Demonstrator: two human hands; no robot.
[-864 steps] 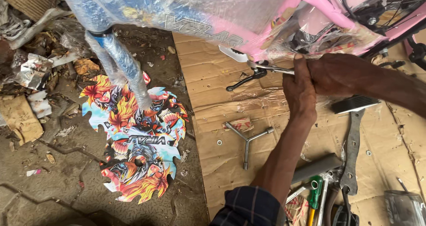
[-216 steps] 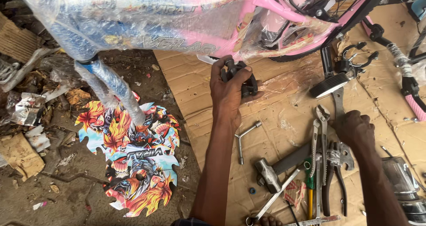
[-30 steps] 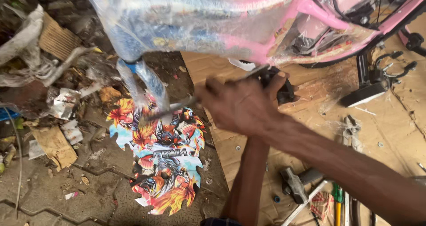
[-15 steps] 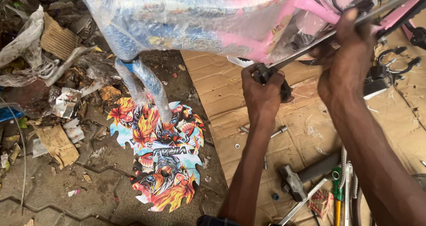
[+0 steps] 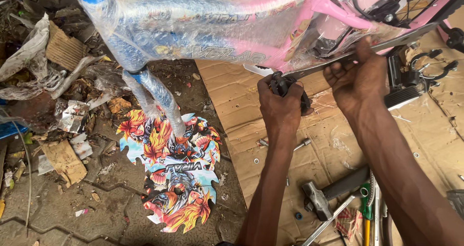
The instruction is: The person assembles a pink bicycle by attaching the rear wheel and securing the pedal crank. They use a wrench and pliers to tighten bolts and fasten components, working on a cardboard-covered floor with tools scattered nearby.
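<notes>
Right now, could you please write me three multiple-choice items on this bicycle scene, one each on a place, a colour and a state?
1. Where does the hammer lie?
A. on the cardboard sheet
B. on the paving stones
C. on the bicycle frame

2. What colour is the frame's rear part?
A. green
B. pink
C. black

3. How is the flat spanner held?
A. lying loose on the ground
B. gripped in the right hand
C. hanging from the wheel

Answers: 1 A, it rests on the cardboard sheet near other tools. 2 B, the bicycle frame shows pink under clear wrap. 3 B, the right hand grips the flat spanner, while the left hand grips a black pedal.
</notes>
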